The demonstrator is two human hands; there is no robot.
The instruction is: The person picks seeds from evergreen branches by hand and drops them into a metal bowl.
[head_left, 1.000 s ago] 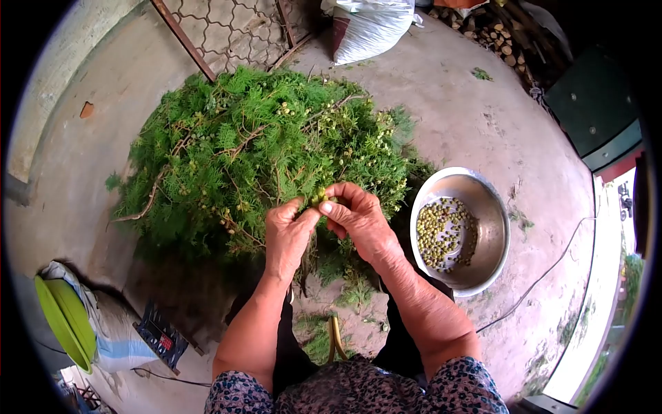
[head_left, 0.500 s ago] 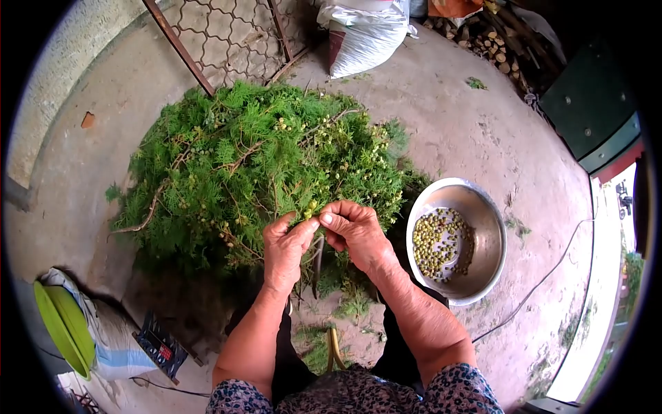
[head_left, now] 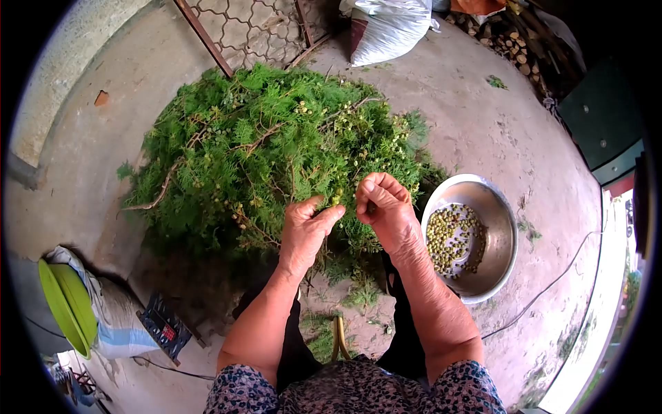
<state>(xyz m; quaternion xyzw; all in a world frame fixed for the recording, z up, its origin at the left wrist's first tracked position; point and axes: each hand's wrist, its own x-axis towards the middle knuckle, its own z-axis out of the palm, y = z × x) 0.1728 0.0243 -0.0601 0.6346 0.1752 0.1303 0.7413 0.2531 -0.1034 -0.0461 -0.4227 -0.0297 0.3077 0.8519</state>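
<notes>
My left hand (head_left: 307, 234) pinches a small green sprig with cones (head_left: 336, 199) between thumb and fingers, just above the near side of the leafy pile. To its right, and apart from it, my right hand (head_left: 389, 210) is closed with thumb and fingertips together. What those fingers hold, if anything, is hidden. Under both hands spreads a big heap of green conifer branches (head_left: 241, 152), dotted with pale cones. On the floor beside my right forearm stands a metal basin (head_left: 500, 255), with many small yellow-green cones (head_left: 448, 238) covering part of its bottom.
A white sack (head_left: 389, 31) stands beyond the heap, near a rusty metal frame (head_left: 203, 38). Stacked firewood (head_left: 517, 52) lies at the far right. To the left are a lime-green basin (head_left: 65, 303) and a dark keypad device (head_left: 163, 328). A cable (head_left: 545, 290) crosses the floor at right.
My right hand has drawn away from my left, leaving a gap between them. The sprig stays in my left hand. The whole view has shifted slightly.
</notes>
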